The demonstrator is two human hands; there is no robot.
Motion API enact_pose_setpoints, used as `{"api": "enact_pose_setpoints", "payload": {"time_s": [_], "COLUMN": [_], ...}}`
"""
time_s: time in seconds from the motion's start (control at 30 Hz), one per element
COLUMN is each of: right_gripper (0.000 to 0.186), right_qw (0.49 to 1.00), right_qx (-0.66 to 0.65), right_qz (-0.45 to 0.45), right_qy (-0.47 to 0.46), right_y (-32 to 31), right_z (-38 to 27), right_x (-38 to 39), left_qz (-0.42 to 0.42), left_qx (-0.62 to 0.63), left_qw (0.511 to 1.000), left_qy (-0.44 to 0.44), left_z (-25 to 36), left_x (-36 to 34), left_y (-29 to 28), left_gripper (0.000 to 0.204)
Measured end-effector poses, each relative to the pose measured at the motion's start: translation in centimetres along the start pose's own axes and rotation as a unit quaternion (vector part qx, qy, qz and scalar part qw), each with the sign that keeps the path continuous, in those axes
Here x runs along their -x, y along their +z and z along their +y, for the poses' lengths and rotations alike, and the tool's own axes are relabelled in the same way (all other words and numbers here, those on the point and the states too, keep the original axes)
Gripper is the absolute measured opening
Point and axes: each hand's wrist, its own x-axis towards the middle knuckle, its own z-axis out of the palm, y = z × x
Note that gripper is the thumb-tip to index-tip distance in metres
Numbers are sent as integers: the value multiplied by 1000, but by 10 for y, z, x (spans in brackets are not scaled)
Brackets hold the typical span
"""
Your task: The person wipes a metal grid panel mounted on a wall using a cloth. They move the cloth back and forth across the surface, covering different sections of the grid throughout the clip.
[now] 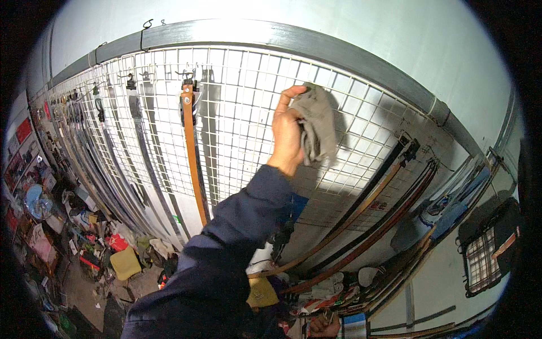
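Observation:
My left hand (288,130) is raised, its dark blue sleeve rising from the lower edge. Its fingers are closed on a crumpled grey-beige cloth (317,121). The cloth is held up against or just in front of a white wire grid panel (243,101); I cannot tell whether they touch. At the lower edge, right of the middle, my right hand (324,326) shows only in part. Its fingers are curled, and what they hold, if anything, is too small to make out. Left of the raised hand, a tan leather belt (191,152) hangs from a hook on the grid.
More belts hang along the grid at left, and dark and brown belts (367,209) hang at right. A grey metal beam (248,34) runs above. Below lie mixed goods, a yellow stool seat (125,264) and a fan (38,201). A plaid-lined bag (483,257) is at far right.

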Motion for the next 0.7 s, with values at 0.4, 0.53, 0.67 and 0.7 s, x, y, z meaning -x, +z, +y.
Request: {"api": "enact_pose_setpoints", "payload": {"time_s": [0.4, 0.53, 0.67, 0.7], "right_gripper": [82, 43, 52, 55], "right_qw": [955, 986, 987, 985], "right_qx": [-185, 99, 82, 81], "right_qz": [-202, 126, 136, 147], "right_qy": [114, -47, 16, 34], "right_y": [-19, 12, 11, 4], "right_z": [12, 9, 3, 0], "right_x": [-22, -23, -31, -32], "left_qz": [45, -35, -65, -75], "left_qx": [-603, -746, -723, -710], "left_qw": [627, 549, 571, 581], "left_qy": [491, 376, 384, 392], "left_z": [64, 43, 44, 48], "left_x": [-58, -52, -47, -43], "left_y": [-34, -52, -70, -73], "left_gripper": [45, 37, 33, 32]}}
